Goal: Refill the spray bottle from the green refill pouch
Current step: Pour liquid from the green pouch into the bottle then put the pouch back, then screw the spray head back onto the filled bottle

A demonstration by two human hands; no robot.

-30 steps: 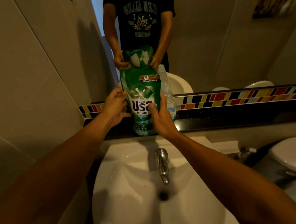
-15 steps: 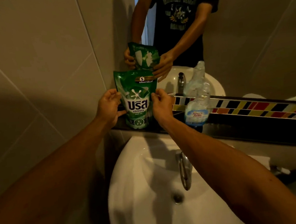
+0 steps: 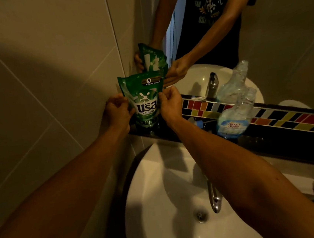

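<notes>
The green refill pouch (image 3: 145, 100) stands upright at the left end of the dark ledge (image 3: 283, 144) under the mirror, close to the tiled corner. My left hand (image 3: 116, 113) grips its left edge and my right hand (image 3: 170, 104) grips its right edge. The clear spray bottle (image 3: 235, 118), with no spray head on it and a blue-and-white label, stands on the same ledge to the right of my right hand, apart from the pouch.
A white washbasin (image 3: 161, 205) with a chrome tap (image 3: 214, 198) and drain lies below the ledge. A strip of coloured tiles (image 3: 291, 116) runs along the mirror's base. The mirror (image 3: 279, 38) reflects a person's arms, the pouch and the bottle. A tiled wall closes the left side.
The pouch has gone left along the ledge into the corner with both hands on it, and the view has swung left. The bottle now stands apart, to the right.
</notes>
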